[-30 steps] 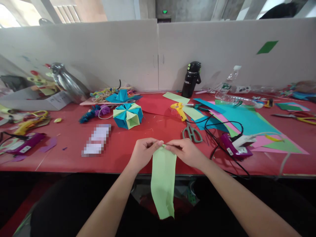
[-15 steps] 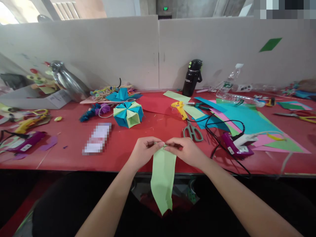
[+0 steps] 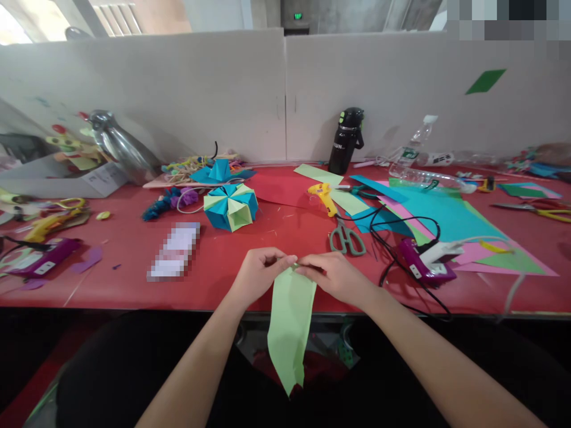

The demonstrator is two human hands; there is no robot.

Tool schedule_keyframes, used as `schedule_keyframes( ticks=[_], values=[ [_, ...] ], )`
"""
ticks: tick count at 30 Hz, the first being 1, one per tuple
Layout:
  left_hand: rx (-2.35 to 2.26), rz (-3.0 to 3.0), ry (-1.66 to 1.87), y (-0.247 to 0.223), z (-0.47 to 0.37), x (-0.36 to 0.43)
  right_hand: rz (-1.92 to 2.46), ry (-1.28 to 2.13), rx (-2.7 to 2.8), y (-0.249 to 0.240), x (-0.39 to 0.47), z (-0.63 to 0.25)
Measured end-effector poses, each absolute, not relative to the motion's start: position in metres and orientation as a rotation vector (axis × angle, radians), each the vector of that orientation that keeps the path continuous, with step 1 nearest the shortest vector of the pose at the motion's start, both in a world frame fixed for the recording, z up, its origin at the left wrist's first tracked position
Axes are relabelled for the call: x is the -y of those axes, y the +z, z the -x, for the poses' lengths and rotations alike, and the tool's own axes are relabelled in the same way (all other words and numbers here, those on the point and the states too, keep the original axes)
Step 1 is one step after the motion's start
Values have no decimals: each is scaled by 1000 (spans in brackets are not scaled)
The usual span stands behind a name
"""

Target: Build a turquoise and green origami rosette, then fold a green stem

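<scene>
A strip of light green paper (image 3: 291,327) hangs from my fingers over the front edge of the table, its lower end pointed and slightly curled. My left hand (image 3: 260,274) pinches the top edge of the strip between thumb and fingers. Close beside it, my right hand (image 3: 335,277) grips the same top edge, and the fingertips of both hands nearly meet. The small fold at the top is mostly hidden by my fingers. Beyond my hands sits a blue and green folded paper ball (image 3: 231,207).
On the red table (image 3: 267,241) lie grey-handled scissors (image 3: 347,239), a yellow glue gun (image 3: 324,197), a phone (image 3: 173,251), coloured paper sheets (image 3: 455,217) and a purple power strip (image 3: 428,264) with black cables. A black bottle (image 3: 345,142) stands by the partition.
The lower end of the green paper strip has swung slightly left and down. Both hands keep hold of its top edge, with the right fingers shifted a little.
</scene>
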State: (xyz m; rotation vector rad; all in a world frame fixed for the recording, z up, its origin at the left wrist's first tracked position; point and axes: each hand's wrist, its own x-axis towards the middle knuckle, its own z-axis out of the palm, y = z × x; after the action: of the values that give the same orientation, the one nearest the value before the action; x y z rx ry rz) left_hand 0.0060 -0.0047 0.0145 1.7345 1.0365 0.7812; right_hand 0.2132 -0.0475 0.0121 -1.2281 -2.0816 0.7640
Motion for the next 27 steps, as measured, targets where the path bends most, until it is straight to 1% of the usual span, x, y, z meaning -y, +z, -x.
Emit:
schedule_keyframes(
  ticks=[15,20,27],
  values=[
    [-1060,-1674,743,14,-8,5,1317,642,2176,14,51,-212],
    [-1051,-1714,739,14,-3,3,1296,756,2075,15,51,-214],
    [-948,-1735,656,16,7,-3,1237,1057,1895,20,49,-220]
  ],
)
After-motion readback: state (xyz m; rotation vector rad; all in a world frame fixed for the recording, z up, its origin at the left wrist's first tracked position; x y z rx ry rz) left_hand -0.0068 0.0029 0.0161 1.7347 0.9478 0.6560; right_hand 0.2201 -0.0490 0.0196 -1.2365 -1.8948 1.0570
